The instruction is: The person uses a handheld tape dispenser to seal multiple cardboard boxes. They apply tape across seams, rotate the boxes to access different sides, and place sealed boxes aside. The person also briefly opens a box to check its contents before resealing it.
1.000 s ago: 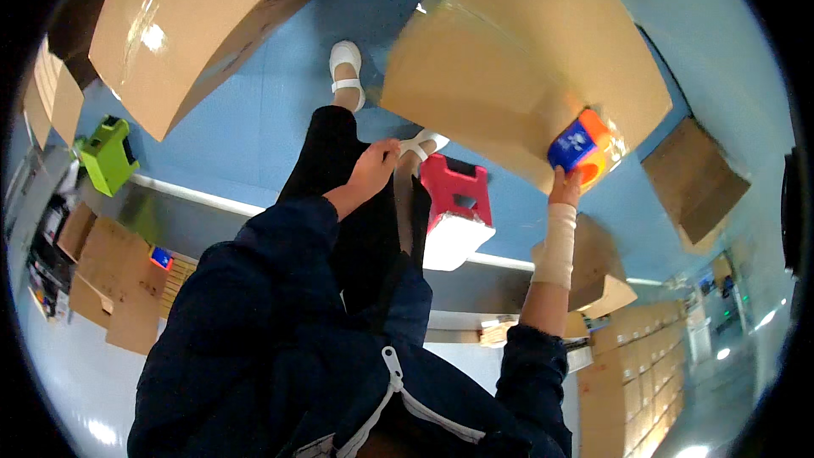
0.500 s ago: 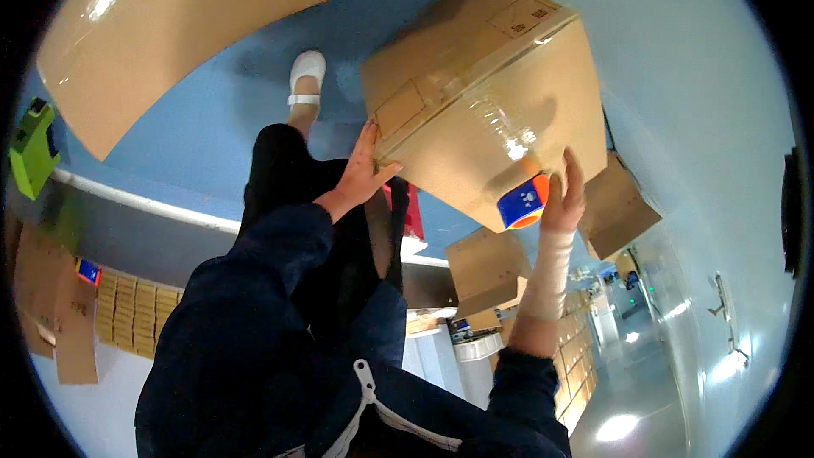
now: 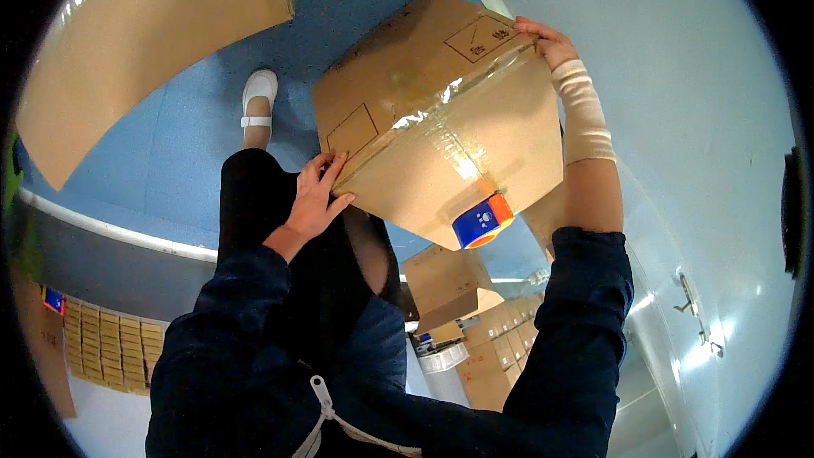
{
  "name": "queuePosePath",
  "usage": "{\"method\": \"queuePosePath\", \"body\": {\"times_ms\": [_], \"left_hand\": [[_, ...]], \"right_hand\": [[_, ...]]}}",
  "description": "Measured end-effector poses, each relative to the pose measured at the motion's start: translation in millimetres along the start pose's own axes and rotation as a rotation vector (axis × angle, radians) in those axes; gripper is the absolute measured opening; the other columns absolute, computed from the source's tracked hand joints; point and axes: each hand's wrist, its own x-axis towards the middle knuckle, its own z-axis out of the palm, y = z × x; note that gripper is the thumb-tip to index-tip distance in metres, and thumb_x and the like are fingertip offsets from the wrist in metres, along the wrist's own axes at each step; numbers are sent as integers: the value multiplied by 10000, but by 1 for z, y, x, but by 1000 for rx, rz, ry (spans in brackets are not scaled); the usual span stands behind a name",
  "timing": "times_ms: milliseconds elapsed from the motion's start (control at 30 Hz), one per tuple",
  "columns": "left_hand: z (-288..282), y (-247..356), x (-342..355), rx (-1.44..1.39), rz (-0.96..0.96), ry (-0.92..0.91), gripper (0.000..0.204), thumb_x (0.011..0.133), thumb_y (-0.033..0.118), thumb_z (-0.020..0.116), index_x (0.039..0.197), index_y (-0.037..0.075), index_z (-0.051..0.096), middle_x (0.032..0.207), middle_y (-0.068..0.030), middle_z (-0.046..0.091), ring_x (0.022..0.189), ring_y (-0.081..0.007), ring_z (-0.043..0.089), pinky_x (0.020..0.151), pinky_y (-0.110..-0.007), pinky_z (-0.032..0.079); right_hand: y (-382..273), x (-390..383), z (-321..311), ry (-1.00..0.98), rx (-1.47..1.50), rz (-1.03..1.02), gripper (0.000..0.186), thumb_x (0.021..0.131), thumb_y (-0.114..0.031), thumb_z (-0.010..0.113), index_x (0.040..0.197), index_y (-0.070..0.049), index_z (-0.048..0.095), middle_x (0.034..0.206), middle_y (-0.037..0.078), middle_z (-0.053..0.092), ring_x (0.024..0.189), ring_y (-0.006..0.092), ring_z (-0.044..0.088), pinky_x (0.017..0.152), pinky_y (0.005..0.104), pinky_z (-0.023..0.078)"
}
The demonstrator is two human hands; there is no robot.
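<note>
Large brown cardboard box (image 3: pixel 458 153) stands just ahead of the person, slightly right, on the blue floor (image 3: pixel 195 110). Left hand (image 3: pixel 312 205) touches its near left corner, thumb and fingers spread apart, not clenched. Right hand (image 3: pixel 549 44), wrist wrapped in a beige band (image 3: pixel 583 114), lies over the far right corner, fingers laid along the edge; cannot tell whether it grips. Blue and orange tape dispenser (image 3: pixel 483 222) rests at the box's near edge, apart from both hands; glossy clear tape (image 3: pixel 454 153) extends from about there toward the far seam. Second large brown cardboard box (image 3: pixel 153 51) at far left, beyond a white strapped shoe (image 3: pixel 259 92).
</note>
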Motion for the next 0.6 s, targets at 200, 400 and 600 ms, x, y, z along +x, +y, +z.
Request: {"method": "queuePosePath", "body": {"times_ms": [200,400,600], "left_hand": [[27,6,-15,-797,-221,293,497,699,17,703,1088,46,396,1220,-162,423,1181,-263,395,986,-385,335],[43,16,-12,-1179,-376,591,429,735,-8,675,1038,58,379,1253,-126,372,1167,-219,410,995,-358,336],[49,18,-13,-1055,-363,615,328,754,-18,655,990,59,440,1164,-74,404,1067,-161,447,941,-300,366]], "right_hand": [[14,-7,-12,-107,242,-71,501,700,17,384,1157,-52,578,1242,52,522,1097,151,462,939,228,344],[22,7,-5,-93,223,-148,362,828,-114,531,1185,-62,556,1221,56,535,1155,159,446,982,259,327],[15,1,-3,-106,368,-108,357,855,-147,567,1188,-21,541,1245,76,518,1150,161,460,981,267,344]]}}
